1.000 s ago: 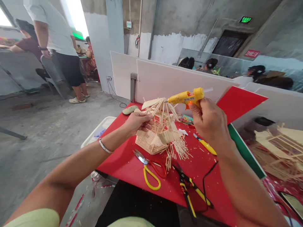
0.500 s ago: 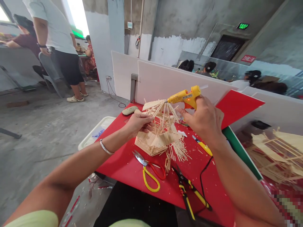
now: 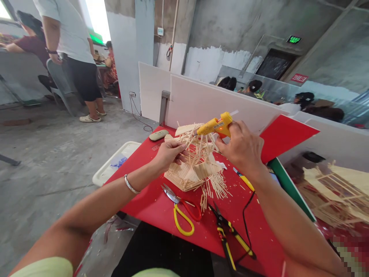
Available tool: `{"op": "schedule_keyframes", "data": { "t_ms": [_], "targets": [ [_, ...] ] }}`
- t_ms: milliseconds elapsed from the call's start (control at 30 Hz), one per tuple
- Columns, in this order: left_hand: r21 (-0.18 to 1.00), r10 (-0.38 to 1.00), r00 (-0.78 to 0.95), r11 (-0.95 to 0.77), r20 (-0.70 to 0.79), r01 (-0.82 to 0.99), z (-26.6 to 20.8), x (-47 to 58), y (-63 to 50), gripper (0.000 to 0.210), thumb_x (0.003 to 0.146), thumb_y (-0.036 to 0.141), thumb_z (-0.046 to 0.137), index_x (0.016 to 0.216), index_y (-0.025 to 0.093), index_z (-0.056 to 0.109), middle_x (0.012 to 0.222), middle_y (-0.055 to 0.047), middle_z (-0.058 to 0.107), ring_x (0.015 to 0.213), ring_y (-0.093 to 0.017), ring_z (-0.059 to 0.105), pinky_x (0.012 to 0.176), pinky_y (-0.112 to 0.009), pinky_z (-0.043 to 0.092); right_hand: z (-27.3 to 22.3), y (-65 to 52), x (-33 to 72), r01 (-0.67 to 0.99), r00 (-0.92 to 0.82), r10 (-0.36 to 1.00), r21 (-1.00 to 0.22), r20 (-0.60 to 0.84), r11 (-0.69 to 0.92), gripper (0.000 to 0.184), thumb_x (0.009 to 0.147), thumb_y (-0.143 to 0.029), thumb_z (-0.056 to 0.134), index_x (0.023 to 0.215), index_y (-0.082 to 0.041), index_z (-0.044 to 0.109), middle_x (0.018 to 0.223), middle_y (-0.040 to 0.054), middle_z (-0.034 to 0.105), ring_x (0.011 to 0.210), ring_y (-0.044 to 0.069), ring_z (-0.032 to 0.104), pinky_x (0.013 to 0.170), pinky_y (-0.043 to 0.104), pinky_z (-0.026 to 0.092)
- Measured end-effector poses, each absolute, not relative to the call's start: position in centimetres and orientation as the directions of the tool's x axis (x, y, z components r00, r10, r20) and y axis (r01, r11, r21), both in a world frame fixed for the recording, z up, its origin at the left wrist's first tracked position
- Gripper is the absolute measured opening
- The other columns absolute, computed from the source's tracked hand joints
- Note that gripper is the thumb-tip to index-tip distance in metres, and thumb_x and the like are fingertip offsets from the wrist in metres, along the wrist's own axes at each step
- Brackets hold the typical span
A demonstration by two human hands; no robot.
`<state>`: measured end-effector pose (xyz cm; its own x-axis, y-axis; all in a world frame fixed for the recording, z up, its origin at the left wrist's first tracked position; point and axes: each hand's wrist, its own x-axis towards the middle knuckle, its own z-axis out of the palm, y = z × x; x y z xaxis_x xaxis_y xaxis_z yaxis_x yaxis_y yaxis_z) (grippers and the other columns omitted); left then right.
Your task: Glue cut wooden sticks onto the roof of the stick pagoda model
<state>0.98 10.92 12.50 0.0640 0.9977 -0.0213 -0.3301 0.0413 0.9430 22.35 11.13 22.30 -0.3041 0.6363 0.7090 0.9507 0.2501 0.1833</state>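
Note:
My right hand grips a yellow hot glue gun, its nozzle pointing left and down onto the roof frame of a small pavilion model made of thin wooden sticks. An orange light glows on the gun. At the model's left side, my left hand pinches a thin wooden stick of the upper roof; its far end meets the others near the nozzle. A slatted panel covers part of the roof behind. The lower roof is slatted as well.
Scissors, pliers, a utility knife and loose sticks lie on the red table. A grey-beige mouse-shaped case sits at the back left. White panels stand behind. A person stands at left.
The glue gun has moved left and down from the roof's peak along the sticks, its nozzle now closer to my left hand. My left hand stays at the roof frame.

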Motion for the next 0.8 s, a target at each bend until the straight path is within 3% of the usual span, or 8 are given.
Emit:
{"op": "schedule_keyframes", "data": {
  "t_ms": [367, 600, 800],
  "targets": [
    [0.929, 0.996, 0.079, 0.056, -0.029, -0.367, 12.5, 0.9, 10.7, 0.021, 0.083, 0.032, 0.073, 0.083, 0.012, 0.067, 0.071, -0.006, 0.071, 0.046, -0.010, 0.062, 0.036, -0.017, 0.041, 22.2, 10.8, 21.7, 0.937, -0.347, 0.626, 0.242, 0.698, 0.250, 0.033, 0.084, -0.040, 0.056, 0.106, -0.016, 0.060, 0.099, 0.0076, 0.063, 0.071, 0.016, 0.048, 0.056, 0.031, 0.015],
    [0.954, 0.999, 0.049, -0.005, 0.021, -0.301, 12.4, 1.1, 11.1, 0.020, 0.084, 0.032, 0.071, 0.082, 0.012, 0.069, 0.069, -0.004, 0.070, 0.044, -0.009, 0.062, 0.035, -0.018, 0.040, 23.3, 11.0, 22.0, 0.977, -0.214, 0.585, 0.177, 0.782, 0.120, 0.038, 0.086, -0.040, 0.051, 0.114, -0.015, 0.059, 0.103, 0.0119, 0.060, 0.067, 0.016, 0.047, 0.056, 0.032, 0.016],
    [0.963, 0.998, 0.027, -0.040, 0.049, -0.267, 12.1, 1.2, 11.3, 0.026, 0.082, 0.039, 0.073, 0.080, 0.013, 0.069, 0.069, -0.005, 0.070, 0.045, -0.010, 0.062, 0.036, -0.018, 0.042, 23.4, 11.3, 22.1, 0.981, -0.196, 0.586, 0.146, 0.786, 0.131, 0.036, 0.085, -0.041, 0.052, 0.109, -0.016, 0.060, 0.098, 0.0114, 0.060, 0.065, 0.016, 0.047, 0.055, 0.031, 0.019]
  ]
}}
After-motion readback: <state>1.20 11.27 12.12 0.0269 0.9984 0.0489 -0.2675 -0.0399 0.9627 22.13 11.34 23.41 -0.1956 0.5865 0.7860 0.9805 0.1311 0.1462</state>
